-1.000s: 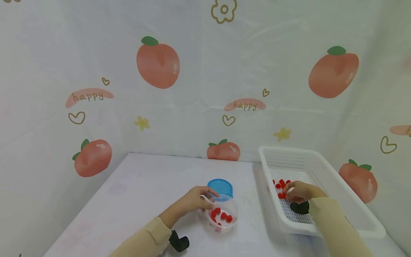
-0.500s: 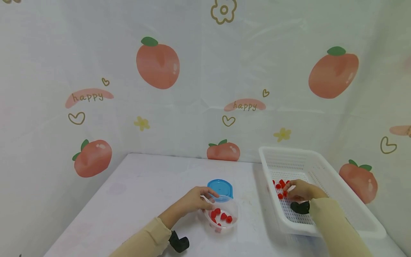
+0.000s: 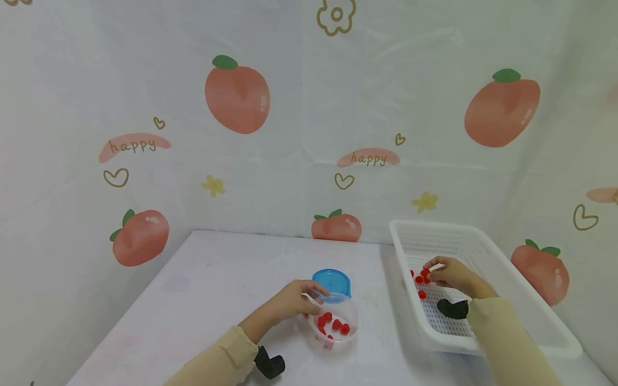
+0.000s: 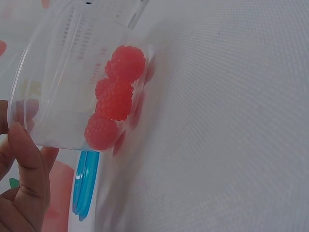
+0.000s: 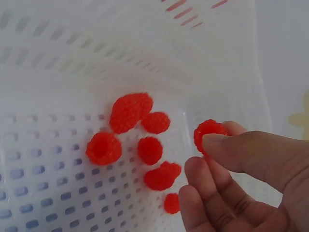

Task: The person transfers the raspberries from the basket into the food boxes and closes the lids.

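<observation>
The left hand (image 3: 295, 300) grips the rim of a clear round tub (image 3: 348, 306); the left wrist view shows the thumb and fingers of that hand (image 4: 26, 169) pinching the wall of the tub (image 4: 58, 116). Several red raspberries (image 4: 115, 99) lie at its bottom. Over the white basket, the right hand (image 3: 453, 274) is raised a little; in the right wrist view that hand (image 5: 256, 179) pinches one raspberry (image 5: 208, 134) between thumb and finger. Several other raspberries (image 5: 149, 150) rest on the perforated floor below and beside it.
The white basket (image 3: 526, 300) stands at the right side of the table (image 3: 232, 268). A blue lid (image 3: 331, 279) lies just behind the tub. Black wrist mounts are on both arms, and a fruit-printed sheet (image 3: 289, 107) hangs behind.
The right hand has risen and shifted slightly toward the back of the basket, a raspberry now showing in its pinch. The left hand and the tub have stayed in place.
</observation>
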A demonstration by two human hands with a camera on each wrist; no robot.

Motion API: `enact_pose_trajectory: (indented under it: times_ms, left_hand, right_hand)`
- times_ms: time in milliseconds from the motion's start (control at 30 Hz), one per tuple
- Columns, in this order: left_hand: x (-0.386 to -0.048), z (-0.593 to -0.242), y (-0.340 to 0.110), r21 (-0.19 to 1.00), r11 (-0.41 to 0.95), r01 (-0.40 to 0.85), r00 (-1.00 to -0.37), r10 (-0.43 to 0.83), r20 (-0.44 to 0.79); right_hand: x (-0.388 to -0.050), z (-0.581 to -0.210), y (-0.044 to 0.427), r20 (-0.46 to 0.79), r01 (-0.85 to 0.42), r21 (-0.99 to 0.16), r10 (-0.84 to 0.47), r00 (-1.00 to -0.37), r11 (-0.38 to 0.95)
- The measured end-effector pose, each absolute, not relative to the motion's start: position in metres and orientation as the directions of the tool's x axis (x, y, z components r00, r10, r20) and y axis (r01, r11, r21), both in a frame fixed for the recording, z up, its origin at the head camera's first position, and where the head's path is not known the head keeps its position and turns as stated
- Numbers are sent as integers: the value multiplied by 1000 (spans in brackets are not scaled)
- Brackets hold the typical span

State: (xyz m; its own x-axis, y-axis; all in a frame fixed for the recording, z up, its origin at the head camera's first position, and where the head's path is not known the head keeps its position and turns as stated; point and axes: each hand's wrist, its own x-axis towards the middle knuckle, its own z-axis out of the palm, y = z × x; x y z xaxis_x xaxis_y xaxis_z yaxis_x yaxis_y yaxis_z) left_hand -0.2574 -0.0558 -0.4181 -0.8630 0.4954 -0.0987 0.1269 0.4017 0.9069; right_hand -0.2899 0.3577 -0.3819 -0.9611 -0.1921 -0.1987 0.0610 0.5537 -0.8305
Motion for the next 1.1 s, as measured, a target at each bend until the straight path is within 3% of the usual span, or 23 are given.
enact_pose_trajectory:
  times_ms: [367,733,867,1100]
  left_hand:
    - [-259,-418,-56,903,409,134,-865,493,-95]
    - [-260,-419,-55,903,407,136,-865,493,-91]
    - [-259,-419,-55,904,408,130,-868,487,-95]
    - [-259,-420,-54,902,414,119,-873,477,-104]
  right_hand:
    - [-289,-359,346,-42,1,-928,-104,-994,372]
    - [-274,-340,320,98,-99,-995,72,-993,-21]
    - [-269,-336,306,132,-137,-989,86,-988,-50]
    - [-262,-328,280,177,-175,-984,119,-977,27]
